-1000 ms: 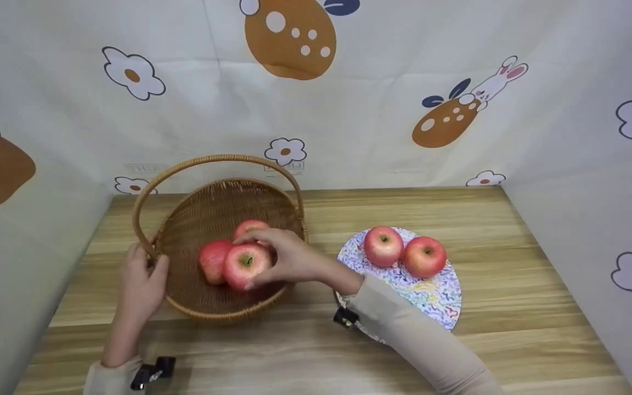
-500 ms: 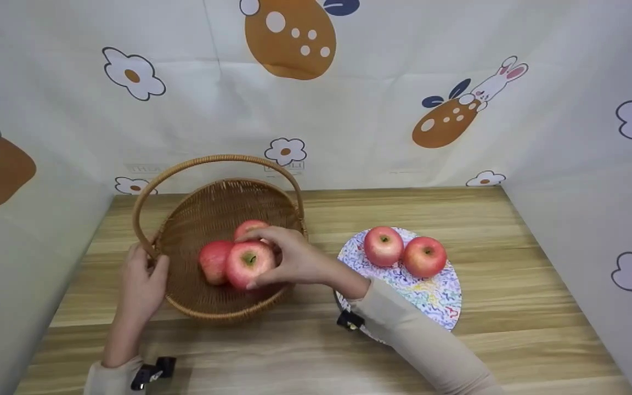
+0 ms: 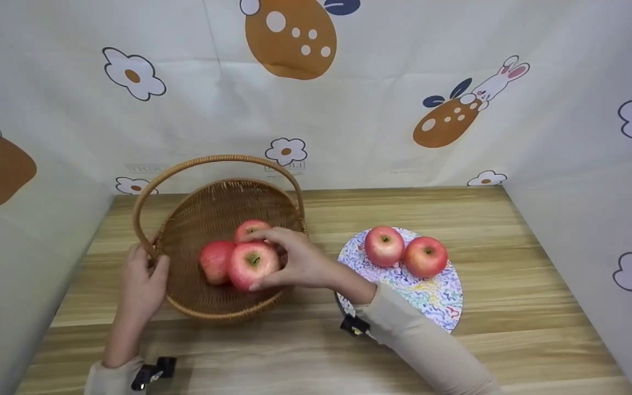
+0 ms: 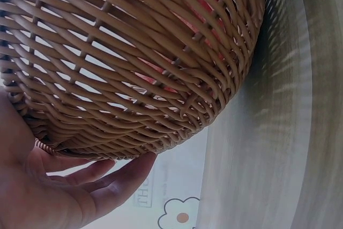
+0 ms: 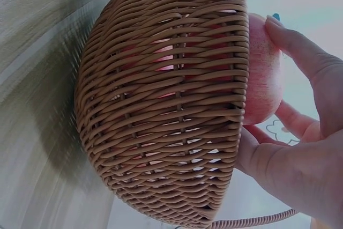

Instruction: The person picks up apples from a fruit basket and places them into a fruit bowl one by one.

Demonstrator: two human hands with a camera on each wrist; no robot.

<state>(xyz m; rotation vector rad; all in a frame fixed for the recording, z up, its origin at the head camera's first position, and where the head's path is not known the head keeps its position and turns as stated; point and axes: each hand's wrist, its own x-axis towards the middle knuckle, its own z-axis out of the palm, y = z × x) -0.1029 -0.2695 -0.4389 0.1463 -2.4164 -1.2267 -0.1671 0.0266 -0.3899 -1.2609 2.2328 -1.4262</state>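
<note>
On the left of the table stands a brown wicker basket (image 3: 228, 315) with an arched handle. My left hand (image 3: 143, 280) grips its left rim near the foot of the handle; in the left wrist view that hand (image 4: 59, 186) lies along the woven wall. A red apple (image 3: 253, 266) is pinched between the thumb and fingers of my right hand (image 3: 299, 258) at the basket's right side. Seen in the right wrist view, this apple (image 5: 263, 73) rises above the rim. Two more apples are in the basket, one on the left (image 3: 215, 262) and one behind (image 3: 250, 227), partly covered by the right hand.
A round plate (image 3: 431, 307) with a colourful squiggle pattern stands to the right, partly under the right sleeve (image 3: 425, 340). It bears two apples, one at left (image 3: 384, 247) and one at right (image 3: 425, 258). A printed cloth wall (image 3: 360, 109) closes the back and sides.
My right hand and the apple in it have shifted slightly to the right inside the basket. The left hand, the basket and the plate have stayed where they were.
</note>
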